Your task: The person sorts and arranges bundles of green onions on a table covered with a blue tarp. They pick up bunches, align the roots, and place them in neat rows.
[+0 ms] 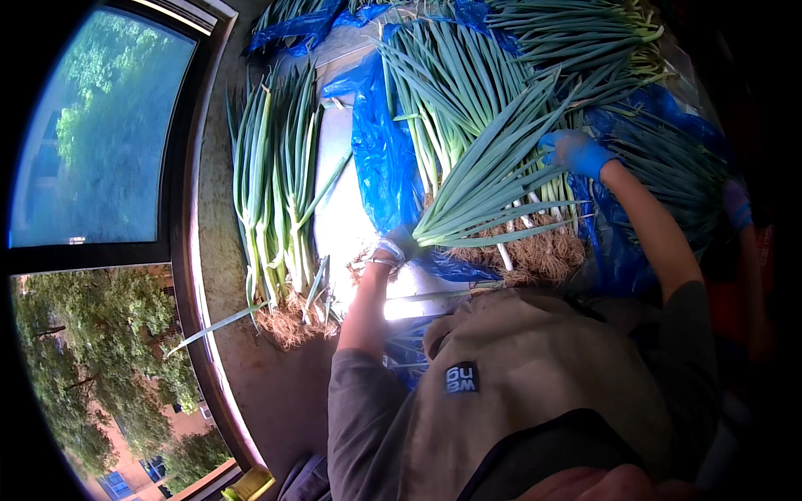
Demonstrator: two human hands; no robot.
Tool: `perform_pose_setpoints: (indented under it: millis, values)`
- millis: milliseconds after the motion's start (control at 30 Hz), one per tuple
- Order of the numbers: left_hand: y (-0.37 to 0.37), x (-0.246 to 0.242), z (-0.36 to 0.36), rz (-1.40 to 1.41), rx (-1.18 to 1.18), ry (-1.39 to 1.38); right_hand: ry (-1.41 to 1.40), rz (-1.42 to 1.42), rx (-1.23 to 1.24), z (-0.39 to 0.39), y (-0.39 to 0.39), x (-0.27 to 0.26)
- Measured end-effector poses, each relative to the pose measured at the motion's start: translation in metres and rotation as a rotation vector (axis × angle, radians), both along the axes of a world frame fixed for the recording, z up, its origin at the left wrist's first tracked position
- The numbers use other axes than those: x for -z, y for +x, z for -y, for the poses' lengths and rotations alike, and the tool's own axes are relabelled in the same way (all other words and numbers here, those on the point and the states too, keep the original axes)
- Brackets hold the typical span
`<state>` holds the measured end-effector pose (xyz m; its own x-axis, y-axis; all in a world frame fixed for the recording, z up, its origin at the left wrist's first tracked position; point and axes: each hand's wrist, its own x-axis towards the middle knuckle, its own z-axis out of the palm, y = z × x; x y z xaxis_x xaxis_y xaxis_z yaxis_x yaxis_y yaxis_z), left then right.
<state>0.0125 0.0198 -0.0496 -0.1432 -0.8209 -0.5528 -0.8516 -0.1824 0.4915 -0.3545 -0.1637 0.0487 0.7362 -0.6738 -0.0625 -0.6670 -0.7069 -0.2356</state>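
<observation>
My left hand [396,245], in a pale glove, is closed around the lower stalks of a bunch of green onions [495,169]. The long leaves fan up and to the right from it, and roots [360,266] stick out on its other side. My right hand [579,153], in a blue glove, is partly blurred beside the leaf ends. Whether its fingers pinch a leaf is unclear. Under the held bunch lies a pile of green onions [463,75], with brown roots [545,250] toward me.
More green onions [276,188] lie at the left, near the window [106,138]. Blue plastic sheeting [382,144] runs under the middle pile. Further bunches [576,37] lie at the back right. Another person's gloved hand [737,203] is at the far right.
</observation>
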Motion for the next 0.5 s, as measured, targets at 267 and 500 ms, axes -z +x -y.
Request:
perform_pose_setpoints:
  millis: [267, 500]
  values:
    - [-0.002, -0.009, 0.000, -0.021, 0.073, -0.064, 0.361, 0.272, 0.036, -0.016, 0.020, -0.002]
    - [0.010, 0.018, -0.004, -0.063, 0.068, -0.044, 0.371, 0.496, 0.625, 0.007, -0.083, -0.021]
